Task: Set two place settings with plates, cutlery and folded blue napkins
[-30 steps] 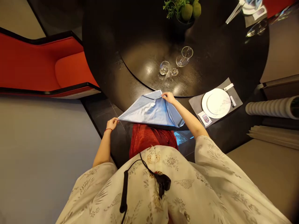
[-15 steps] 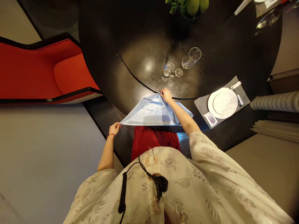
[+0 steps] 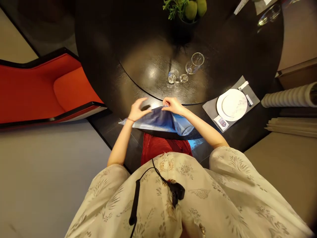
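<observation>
Our right hand (image 3: pixel 173 105) pinches the top edge of a blue napkin (image 3: pixel 158 120), its fingers curled closed on the cloth. Our left hand (image 3: pixel 138 110) is wide open with the fingers spread, just over the napkin's left part, and it holds nothing that we can see. The napkin sags in folds at the near edge of a dark round table (image 3: pixel 104 66). Beyond it, a wine glass (image 3: pixel 194 64) and a tumbler (image 3: pixel 172 76) stand close together. To the right, a white plate (image 3: pixel 231 105) sits on a gray mat (image 3: pixel 210 109) beside a small card (image 3: pixel 222 123). A red chair (image 3: pixel 37 92) stands to the left.
</observation>
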Demonstrator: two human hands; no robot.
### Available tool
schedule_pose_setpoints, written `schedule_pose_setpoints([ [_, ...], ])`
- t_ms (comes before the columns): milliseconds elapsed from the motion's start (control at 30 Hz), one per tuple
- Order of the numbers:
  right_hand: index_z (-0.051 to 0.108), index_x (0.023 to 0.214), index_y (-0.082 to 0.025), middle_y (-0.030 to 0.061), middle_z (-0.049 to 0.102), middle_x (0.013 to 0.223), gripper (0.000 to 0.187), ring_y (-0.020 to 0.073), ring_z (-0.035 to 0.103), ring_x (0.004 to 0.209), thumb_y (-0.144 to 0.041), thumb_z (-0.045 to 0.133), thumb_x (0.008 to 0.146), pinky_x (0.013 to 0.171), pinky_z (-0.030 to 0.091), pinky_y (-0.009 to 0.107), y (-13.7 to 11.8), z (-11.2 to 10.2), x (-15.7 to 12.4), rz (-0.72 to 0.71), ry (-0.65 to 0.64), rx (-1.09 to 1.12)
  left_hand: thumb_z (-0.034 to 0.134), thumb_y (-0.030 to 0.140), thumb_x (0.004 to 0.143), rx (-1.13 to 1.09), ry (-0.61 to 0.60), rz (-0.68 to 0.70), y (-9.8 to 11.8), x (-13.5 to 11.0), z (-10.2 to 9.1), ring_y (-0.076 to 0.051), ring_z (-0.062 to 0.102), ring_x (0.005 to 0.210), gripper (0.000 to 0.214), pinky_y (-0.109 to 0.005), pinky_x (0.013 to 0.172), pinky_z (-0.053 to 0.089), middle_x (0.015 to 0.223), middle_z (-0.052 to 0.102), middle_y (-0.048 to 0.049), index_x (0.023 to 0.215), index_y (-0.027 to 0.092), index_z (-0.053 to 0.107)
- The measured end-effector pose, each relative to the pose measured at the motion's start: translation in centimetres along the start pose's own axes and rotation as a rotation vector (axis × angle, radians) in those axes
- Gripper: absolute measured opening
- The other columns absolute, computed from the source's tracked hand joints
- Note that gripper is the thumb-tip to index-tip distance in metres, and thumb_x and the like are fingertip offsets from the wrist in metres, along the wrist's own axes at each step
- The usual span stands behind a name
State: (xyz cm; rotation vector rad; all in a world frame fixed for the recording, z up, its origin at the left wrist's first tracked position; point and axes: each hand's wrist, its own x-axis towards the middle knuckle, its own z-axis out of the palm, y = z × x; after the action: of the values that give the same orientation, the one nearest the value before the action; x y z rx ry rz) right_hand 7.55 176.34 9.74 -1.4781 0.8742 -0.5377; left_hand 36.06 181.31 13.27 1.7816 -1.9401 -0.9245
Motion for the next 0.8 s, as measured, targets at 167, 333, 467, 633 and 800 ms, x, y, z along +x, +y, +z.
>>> schedule_pose_setpoints([
  [167, 0.064, 0.097, -0.018, -0.0002, 0.066, 0.084, 0.038, 0.0155, 0.056, 0.076, -0.049, 0.074, 0.079, 0.074, 0.043, 0.026, 0.6, -0.9, -1.4, -0.055, 0.114, 0.052, 0.068, 0.057, 0.087, -0.162, -0.305, 0.167, 7.7, 5.6, 5.6, -0.017, 0.063, 0.072, 0.044, -0.027, 0.070, 0.049, 0.072, 0.069, -0.0023, 0.082, 0.014, 0.072],
  [333, 0.069, 0.112, -0.015, 0.0091, 0.074, 0.109, 0.042, 0.0246, 0.064, 0.098, -0.043, 0.075, 0.081, 0.089, 0.047, 0.031, 9.4, -0.8, -5.9, 0.102, -0.004, -0.185, 0.069, 0.055, 0.085, -0.206, -0.295, 0.197, 7.7, 7.1, 5.9, -0.014, 0.054, 0.067, 0.040, -0.026, 0.065, 0.042, 0.070, 0.063, -0.0006, 0.079, 0.015, 0.068],
  [467, 0.073, 0.107, -0.012, 0.0170, 0.075, 0.113, 0.028, 0.0261, 0.065, 0.103, -0.031, 0.064, 0.090, 0.094, 0.044, 0.031, 15.4, 0.0, -11.3, 0.527, -0.099, -0.528, 0.068, 0.052, 0.085, -0.224, -0.243, 0.168, 6.9, 7.1, 5.8, -0.015, 0.053, 0.069, 0.036, -0.026, 0.067, 0.042, 0.074, 0.062, -0.0006, 0.081, 0.016, 0.065],
  [633, 0.072, 0.115, -0.009, 0.0216, 0.072, 0.118, 0.034, 0.0292, 0.062, 0.114, -0.016, 0.049, 0.091, 0.103, 0.038, 0.037, 17.5, 0.4, -16.9, 0.817, 0.095, -0.730, 0.068, 0.048, 0.083, -0.193, -0.143, 0.088, 5.7, 5.6, 5.0, -0.015, 0.052, 0.070, 0.031, -0.026, 0.069, 0.044, 0.073, 0.058, 0.0005, 0.078, 0.018, 0.061],
  [800, 0.068, 0.112, -0.011, 0.0194, 0.073, 0.110, 0.035, 0.0289, 0.064, 0.100, -0.015, 0.041, 0.092, 0.091, 0.043, 0.035, 15.6, -1.0, -20.9, 0.748, 0.265, -0.648, 0.069, 0.043, 0.081, -0.174, 0.021, 0.024, 4.9, 3.5, 1.6, -0.015, 0.055, 0.072, 0.027, -0.026, 0.071, 0.048, 0.075, 0.057, 0.0009, 0.079, 0.018, 0.059],
])
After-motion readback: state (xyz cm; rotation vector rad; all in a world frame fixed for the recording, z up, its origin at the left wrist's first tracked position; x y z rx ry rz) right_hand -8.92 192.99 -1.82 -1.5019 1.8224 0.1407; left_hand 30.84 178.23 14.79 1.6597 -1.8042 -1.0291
